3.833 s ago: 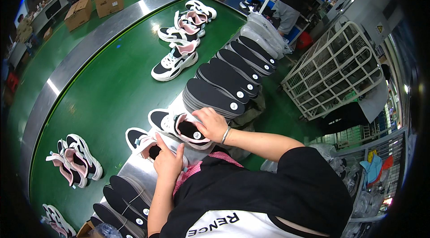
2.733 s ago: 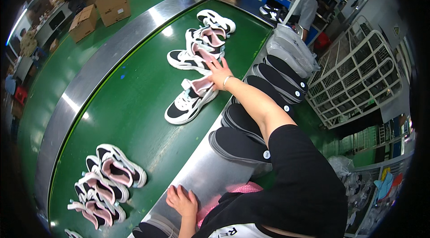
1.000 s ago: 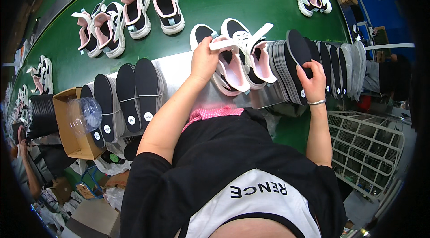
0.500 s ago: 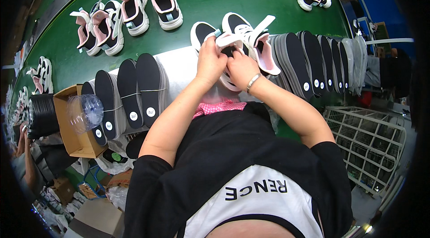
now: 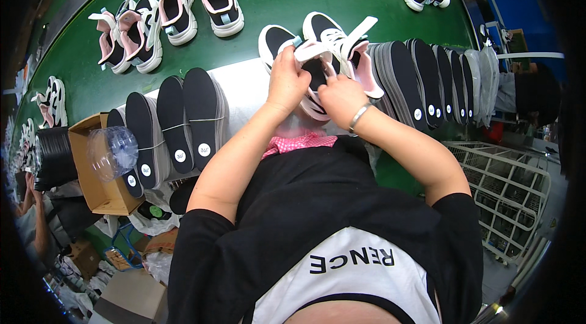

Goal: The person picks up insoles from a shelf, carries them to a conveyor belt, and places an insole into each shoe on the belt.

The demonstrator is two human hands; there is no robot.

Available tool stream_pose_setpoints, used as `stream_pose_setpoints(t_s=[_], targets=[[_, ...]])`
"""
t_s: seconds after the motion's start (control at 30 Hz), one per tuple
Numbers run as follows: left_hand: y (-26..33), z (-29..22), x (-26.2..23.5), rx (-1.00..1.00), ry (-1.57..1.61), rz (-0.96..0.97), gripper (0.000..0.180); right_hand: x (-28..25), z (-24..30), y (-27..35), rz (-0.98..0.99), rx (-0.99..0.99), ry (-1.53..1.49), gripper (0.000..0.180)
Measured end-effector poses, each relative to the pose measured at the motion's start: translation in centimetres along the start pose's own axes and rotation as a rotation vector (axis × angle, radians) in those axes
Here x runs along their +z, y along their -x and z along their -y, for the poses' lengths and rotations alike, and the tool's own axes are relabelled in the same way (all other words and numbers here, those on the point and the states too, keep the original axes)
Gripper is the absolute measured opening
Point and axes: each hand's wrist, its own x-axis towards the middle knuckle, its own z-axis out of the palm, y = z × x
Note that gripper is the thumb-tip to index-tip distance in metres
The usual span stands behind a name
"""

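- My left grip [image 5: 287, 83] grasps the white-and-black sneaker [image 5: 276, 43] by its collar, close to the raised white tongue.
- My right grip [image 5: 343, 99] is bent over the near right edge of the sneaker's opening. Its fingertips are hidden, so I cannot tell whether it pinches the lining or the insole.
- A second ago, my right grip was tipping an insole off the stack; now it is at the sneaker, and a black insole [image 5: 315, 69] shows where the inside looked pale.
- I judge that the insole is in the shoe and being settled; whether it lies flat I cannot tell.
- The sneaker sits across the bare metal edge of the tabletop [image 5: 244, 83], its toe on the green surface.
- Its mate [image 5: 332, 35] stands just to the right, pink lining showing.
- Farther right are upright insole stacks [image 5: 403, 77]; to the left, banded insole stacks [image 5: 204, 104].
- Beyond, more sneakers [image 5: 221, 3] stand on the green surface.
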Motion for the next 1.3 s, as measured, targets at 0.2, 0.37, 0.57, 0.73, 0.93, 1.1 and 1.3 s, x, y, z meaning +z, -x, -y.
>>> stream_pose_setpoints(t_s=[0.2,0.37,0.57,0.73,0.93,1.1,1.3], targets=[[0.8,-1.1,-0.6,0.03,-0.041,0.033,0.044,2.3,-0.7,-2.6,0.065,-0.023,-0.074,0.013],[0.8,-0.8,-0.4,-0.044,0.025,0.04,0.044,2.0,-0.7,-4.6,0.281,0.105,-0.226,0.017],[0.5,-0.4,0.1,0.001,0.052,0.011,0.045,2.1,-1.6,-6.4,0.562,-0.098,-0.096,0.027],[0.6,-0.1,0.2,0.025,0.003,0.008,0.045,2.6,-1.2,-6.2,0.588,-0.091,0.04,0.024],[0.7,-0.1,0.3,0.088,-0.126,0.003,0.045,1.6,-1.1,-5.0,0.436,-0.03,0.079,0.031],[0.5,-0.3,0.5,0.071,-0.11,0.015,0.043,0.6,-1.6,-4.2,0.49,-0.097,0.056,0.03],[0.6,-1.4,0.7,0.013,-0.035,0.026,0.041,0.4,-2.4,-1.1,0.624,-0.058,-0.074,0.024]])
